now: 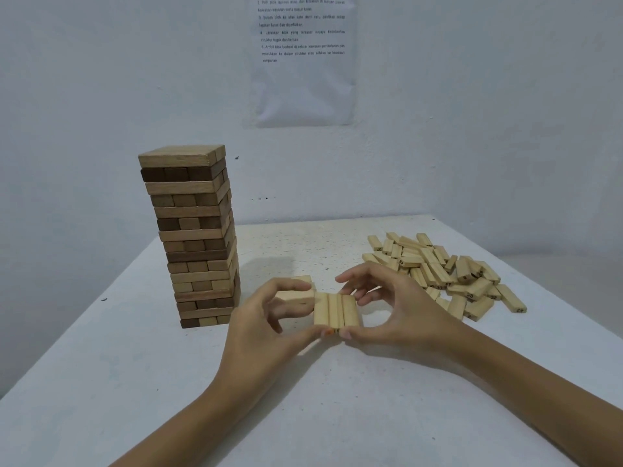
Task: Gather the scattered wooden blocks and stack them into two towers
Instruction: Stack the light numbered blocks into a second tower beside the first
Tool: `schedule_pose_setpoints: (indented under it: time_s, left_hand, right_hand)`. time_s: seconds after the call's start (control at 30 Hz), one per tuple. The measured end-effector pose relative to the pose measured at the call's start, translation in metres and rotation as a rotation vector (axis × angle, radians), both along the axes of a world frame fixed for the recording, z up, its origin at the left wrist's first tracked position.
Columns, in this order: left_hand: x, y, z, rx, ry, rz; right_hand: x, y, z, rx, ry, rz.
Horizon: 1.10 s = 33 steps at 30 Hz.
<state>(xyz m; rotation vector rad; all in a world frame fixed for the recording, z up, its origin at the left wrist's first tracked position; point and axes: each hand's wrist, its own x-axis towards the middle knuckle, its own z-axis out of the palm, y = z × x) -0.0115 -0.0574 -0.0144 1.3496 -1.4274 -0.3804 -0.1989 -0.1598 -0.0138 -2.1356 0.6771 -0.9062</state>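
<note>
A tall tower [195, 237] of mixed light and dark wooden blocks stands at the left on the white table [303, 399]. In front of me three pale blocks [335, 309] lie side by side as a flat layer, with a crosswise layer [294, 294] showing beneath at the left. My left hand [266, 318] and my right hand [387, 308] pinch this layer from both sides, thumbs at its near end and fingers at its far end. A loose heap of pale numbered blocks [441, 271] lies at the right.
The table's left edge [84, 318] runs diagonally close to the tall tower. A printed paper sheet [303, 59] hangs on the white wall behind. The heap reaches near the table's right edge.
</note>
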Motion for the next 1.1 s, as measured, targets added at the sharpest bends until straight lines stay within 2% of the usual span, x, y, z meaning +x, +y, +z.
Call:
schedule_pose_setpoints:
  time_s: [0.37, 0.6, 0.83, 1.1]
  left_hand:
    - [0.012, -0.014, -0.004, -0.067, 0.119, 0.149]
    - [0.014, -0.022, -0.008, 0.000, 0.159, 0.170]
    - [0.014, -0.030, -0.016, 0.095, 0.152, 0.154]
    - [0.013, -0.029, -0.014, 0.073, 0.126, 0.196]
  right_hand:
    - [0.043, -0.033, 0.025, -0.059, 0.109, 0.043]
    - [0.059, -0.047, 0.014, -0.053, 0.142, 0.050]
    - [0.063, -0.051, 0.004, -0.025, 0.137, 0.027]
    - [0.062, -0.052, 0.001, -0.008, 0.154, 0.019]
